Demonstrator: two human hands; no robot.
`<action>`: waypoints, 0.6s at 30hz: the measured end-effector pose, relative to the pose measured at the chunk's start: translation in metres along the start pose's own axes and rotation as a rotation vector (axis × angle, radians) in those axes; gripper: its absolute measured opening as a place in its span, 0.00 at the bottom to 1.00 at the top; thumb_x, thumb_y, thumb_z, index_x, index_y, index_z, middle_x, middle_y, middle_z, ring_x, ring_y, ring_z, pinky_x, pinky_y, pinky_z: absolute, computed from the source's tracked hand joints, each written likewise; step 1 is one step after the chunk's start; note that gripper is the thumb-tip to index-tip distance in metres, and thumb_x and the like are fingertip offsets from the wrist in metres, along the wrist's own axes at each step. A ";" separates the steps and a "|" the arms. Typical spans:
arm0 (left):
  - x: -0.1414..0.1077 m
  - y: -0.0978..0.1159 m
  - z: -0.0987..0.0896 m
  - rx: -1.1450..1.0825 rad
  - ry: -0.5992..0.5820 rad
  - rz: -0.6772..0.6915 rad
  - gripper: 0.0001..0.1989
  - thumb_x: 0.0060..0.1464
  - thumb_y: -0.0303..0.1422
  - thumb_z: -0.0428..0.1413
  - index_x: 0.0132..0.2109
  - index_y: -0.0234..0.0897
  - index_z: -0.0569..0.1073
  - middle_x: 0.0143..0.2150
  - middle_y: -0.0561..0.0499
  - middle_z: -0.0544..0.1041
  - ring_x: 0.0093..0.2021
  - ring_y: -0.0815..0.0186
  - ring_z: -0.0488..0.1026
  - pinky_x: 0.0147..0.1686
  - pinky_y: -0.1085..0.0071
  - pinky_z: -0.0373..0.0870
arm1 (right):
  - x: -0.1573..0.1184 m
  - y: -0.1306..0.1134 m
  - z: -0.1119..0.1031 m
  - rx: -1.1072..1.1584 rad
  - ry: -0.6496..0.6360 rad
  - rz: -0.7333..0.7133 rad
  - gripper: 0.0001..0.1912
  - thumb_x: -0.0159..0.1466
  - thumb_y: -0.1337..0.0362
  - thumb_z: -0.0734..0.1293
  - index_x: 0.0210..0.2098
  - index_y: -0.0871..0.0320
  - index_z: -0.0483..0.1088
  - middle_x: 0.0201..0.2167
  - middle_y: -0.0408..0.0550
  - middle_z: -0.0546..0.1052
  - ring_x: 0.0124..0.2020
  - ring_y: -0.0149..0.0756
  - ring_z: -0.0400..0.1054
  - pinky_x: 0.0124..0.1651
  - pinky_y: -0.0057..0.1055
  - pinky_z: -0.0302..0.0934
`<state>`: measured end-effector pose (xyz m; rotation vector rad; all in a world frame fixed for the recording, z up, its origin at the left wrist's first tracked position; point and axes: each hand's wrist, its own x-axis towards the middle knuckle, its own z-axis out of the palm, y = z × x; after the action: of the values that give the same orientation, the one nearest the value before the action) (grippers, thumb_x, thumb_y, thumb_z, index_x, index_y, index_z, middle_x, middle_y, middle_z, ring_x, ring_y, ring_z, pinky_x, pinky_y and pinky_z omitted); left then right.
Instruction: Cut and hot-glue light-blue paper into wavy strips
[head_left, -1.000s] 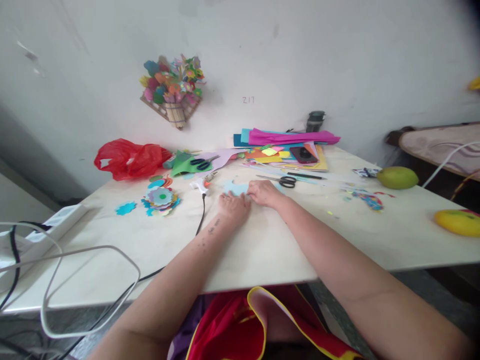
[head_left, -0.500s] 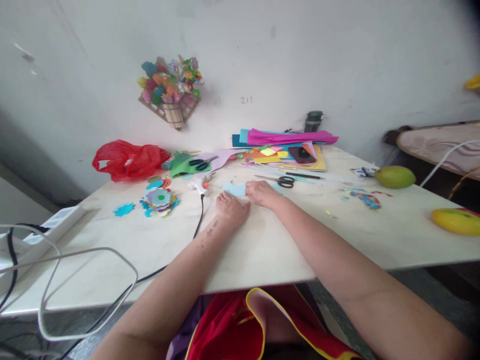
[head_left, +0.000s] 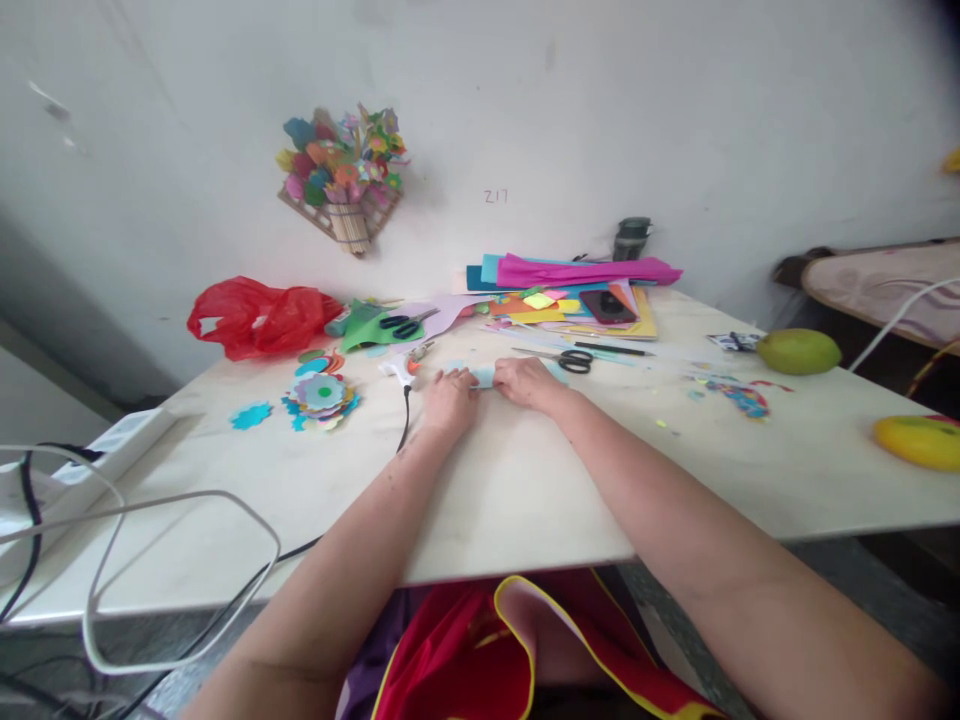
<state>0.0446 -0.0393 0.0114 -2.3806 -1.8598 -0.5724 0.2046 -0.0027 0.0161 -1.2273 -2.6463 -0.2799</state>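
Two bare hands work on light blue paper at a white table

The left hand [head_left: 450, 396] lies palm down, fingers lightly bent on the light blue paper [head_left: 484, 377]; whether it pinches the sheet, I cannot tell. The right hand [head_left: 525, 384] is curled, its fingertips bunched on the paper close beside the left. The paper lies flat on the table [head_left: 525, 500], between the hands and partly under them.

Just beyond the right hand are black-handled scissors [head_left: 575, 361] and a dark pencil [head_left: 613, 349]. Just left of the left hand sits a white glue gun [head_left: 400, 371] with a black cord. Further left are a layered pile of paper flowers [head_left: 322, 394] and a single blue cutout [head_left: 250, 415].

Beyond the hands, a second pair of scissors [head_left: 406, 325] rests on green paper [head_left: 365, 328], near a red plastic bag [head_left: 259, 318]. Ahead and to the right, a phone [head_left: 607, 307] lies on colourful sheets [head_left: 538, 310]. Well to the right of the right hand are colourful scraps [head_left: 742, 398], a green mango [head_left: 799, 351] and a yellow one [head_left: 916, 442].
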 end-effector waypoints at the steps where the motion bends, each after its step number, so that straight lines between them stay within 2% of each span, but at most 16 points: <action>1: 0.001 -0.002 0.001 -0.027 0.004 -0.013 0.14 0.51 0.28 0.50 0.44 0.39 0.73 0.46 0.48 0.75 0.49 0.64 0.69 0.58 0.65 0.51 | 0.000 0.001 0.000 0.009 0.004 -0.004 0.13 0.61 0.68 0.58 0.34 0.56 0.74 0.37 0.49 0.74 0.37 0.36 0.67 0.33 0.28 0.51; 4: 0.004 -0.007 0.003 -0.102 0.013 -0.039 0.11 0.49 0.29 0.52 0.41 0.39 0.74 0.41 0.49 0.77 0.44 0.63 0.72 0.53 0.66 0.59 | -0.003 0.006 -0.002 0.028 0.003 -0.014 0.12 0.60 0.68 0.58 0.34 0.55 0.74 0.37 0.47 0.74 0.37 0.35 0.67 0.32 0.28 0.51; 7: 0.005 -0.011 0.004 -0.216 0.002 -0.054 0.09 0.48 0.30 0.54 0.38 0.40 0.75 0.42 0.50 0.77 0.43 0.63 0.73 0.46 0.70 0.66 | -0.005 0.009 -0.004 0.038 -0.013 -0.009 0.12 0.60 0.68 0.59 0.33 0.55 0.74 0.37 0.46 0.75 0.37 0.35 0.67 0.32 0.28 0.51; 11: 0.007 -0.014 0.004 -0.338 -0.014 -0.073 0.06 0.48 0.28 0.54 0.34 0.39 0.75 0.44 0.51 0.77 0.44 0.65 0.73 0.45 0.73 0.66 | -0.006 0.010 -0.007 0.055 -0.015 0.012 0.11 0.59 0.67 0.60 0.33 0.54 0.75 0.37 0.45 0.75 0.37 0.34 0.67 0.32 0.27 0.52; 18: 0.008 -0.016 0.005 -0.411 -0.002 -0.083 0.06 0.46 0.28 0.55 0.32 0.38 0.76 0.43 0.51 0.78 0.44 0.65 0.73 0.47 0.72 0.66 | 0.000 0.002 -0.001 0.144 -0.007 0.078 0.09 0.60 0.64 0.62 0.36 0.54 0.74 0.38 0.44 0.75 0.39 0.33 0.67 0.34 0.26 0.52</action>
<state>0.0321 -0.0261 0.0064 -2.5419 -2.0124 -1.0526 0.2067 -0.0018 0.0170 -1.2825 -2.5656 -0.0707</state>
